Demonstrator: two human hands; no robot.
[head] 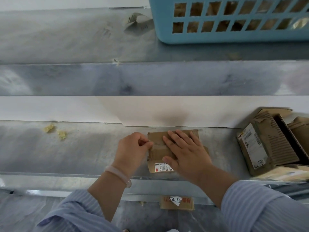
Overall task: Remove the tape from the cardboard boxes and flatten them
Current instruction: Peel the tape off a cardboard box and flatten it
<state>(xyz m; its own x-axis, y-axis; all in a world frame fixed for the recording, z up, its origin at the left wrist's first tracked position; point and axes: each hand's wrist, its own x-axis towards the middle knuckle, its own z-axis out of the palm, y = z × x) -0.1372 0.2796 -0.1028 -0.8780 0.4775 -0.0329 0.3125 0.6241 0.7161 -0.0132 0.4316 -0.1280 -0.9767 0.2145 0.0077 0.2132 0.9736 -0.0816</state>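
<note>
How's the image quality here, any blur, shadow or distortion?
Head view: the small box under the left hand and right hand is sharp; the torn box at the right edge is motion-blurred; a soft shadow darkens the white strip behind; the blue basket looks tilted by wide-angle distortion.

Much of the flattened cardboard box [157,153] is covered by the right hand [185,151]; the print on its label [163,167] is too small to be read. The blue basket [217,36] is cut off by the top edge, its contents blurred. The opened boxes [270,148] at the worktop's right end are cropped.
</note>
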